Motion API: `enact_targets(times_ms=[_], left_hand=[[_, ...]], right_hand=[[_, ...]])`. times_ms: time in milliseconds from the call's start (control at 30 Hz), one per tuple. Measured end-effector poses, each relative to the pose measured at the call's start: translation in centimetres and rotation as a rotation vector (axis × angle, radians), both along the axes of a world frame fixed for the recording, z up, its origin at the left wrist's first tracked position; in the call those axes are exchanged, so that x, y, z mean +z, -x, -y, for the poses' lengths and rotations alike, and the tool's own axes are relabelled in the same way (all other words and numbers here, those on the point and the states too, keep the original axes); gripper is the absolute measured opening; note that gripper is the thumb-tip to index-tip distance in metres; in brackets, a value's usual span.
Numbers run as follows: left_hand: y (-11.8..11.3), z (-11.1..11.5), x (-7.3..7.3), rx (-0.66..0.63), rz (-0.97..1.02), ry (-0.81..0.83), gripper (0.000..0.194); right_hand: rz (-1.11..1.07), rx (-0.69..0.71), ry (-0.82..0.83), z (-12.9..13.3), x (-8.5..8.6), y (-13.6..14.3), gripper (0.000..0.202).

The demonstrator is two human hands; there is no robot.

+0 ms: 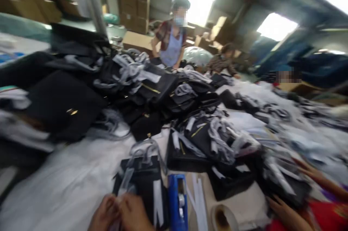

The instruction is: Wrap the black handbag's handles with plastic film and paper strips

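A black bag (148, 175) lies in front of me, with a strap (127, 180) in pale, see-through wrapping across its left side. At the bag's lower left corner, my left hand (105, 212) is closed, its fingers pinched at the strap's near end. My right hand (134, 211) is closed right beside it, fingertips meeting those of the left at the same spot. Blur hides exactly how the fingers grip. White strips (157, 202) lie on the bag's right part. Just right of the bag stands a blue tape dispenser (178, 202).
Paper strips (199, 202) and a tape roll (224, 218) lie right of the dispenser. Black bags with wrapped straps (201, 140) pile up ahead. At right, a co-worker's hands (282, 207) touch a bag. Another person (172, 41) stands across the table; white sheeting (73, 184) spreads left.
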State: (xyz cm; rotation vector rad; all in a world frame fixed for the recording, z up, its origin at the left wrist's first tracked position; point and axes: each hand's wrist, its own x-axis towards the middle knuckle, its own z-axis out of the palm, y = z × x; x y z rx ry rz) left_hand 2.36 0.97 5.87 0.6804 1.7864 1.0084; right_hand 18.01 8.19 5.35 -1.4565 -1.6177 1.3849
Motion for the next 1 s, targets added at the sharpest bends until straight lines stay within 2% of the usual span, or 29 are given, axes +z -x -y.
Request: enact_targets(times_ms=[67, 100, 133, 167, 233, 333, 467, 600, 800, 1000], left_hand=[[1.2, 1.1, -3.5, 0.053, 0.091, 0.003, 0.03], [1.8, 1.6, -5.1, 0.022, 0.232, -0.117, 0.031], [2.3, 2.1, -6.5, 0.043, 0.274, -0.137, 0.034], [2.6, 2.4, -7.5, 0.068, 0.292, -0.142, 0.036], [2.8, 2.8, -8.4, 0.089, 0.326, -0.154, 0.035], [2.7, 2.8, -8.1, 0.077, 0.386, -0.178, 0.033], [2.8, 2.6, -7.8, 0.063, 0.419, -0.184, 0.035], [2.8, 2.6, -7.8, 0.047, 0.34, -0.143, 0.041], [2.7, 2.6, -7.5, 0.036, 0.39, -0.11, 0.04], [2.7, 2.5, -7.2, 0.057, 0.354, -0.086, 0.035]], right_hand=[[-0.021, 0.153, 0.053, 2.7, -1.1, 3.4, 0.026], [-0.012, 0.203, 0.036, 3.5, -1.5, 4.2, 0.024], [0.008, 0.237, -0.001, 3.9, -1.9, 4.6, 0.022], [0.032, 0.275, -0.047, 4.1, -2.2, 4.7, 0.021], [0.083, 0.355, -0.131, 4.1, -2.7, 4.6, 0.028], [0.148, 0.442, -0.194, 4.3, -3.0, 4.6, 0.038], [0.167, 0.426, -0.194, 4.4, -3.0, 5.1, 0.035], [0.139, 0.37, -0.116, 3.9, -2.8, 5.5, 0.023], [0.066, 0.263, -0.057, 2.9, -3.6, 4.8, 0.014], [-0.043, 0.35, 0.146, 2.2, -4.6, 3.1, 0.014]])
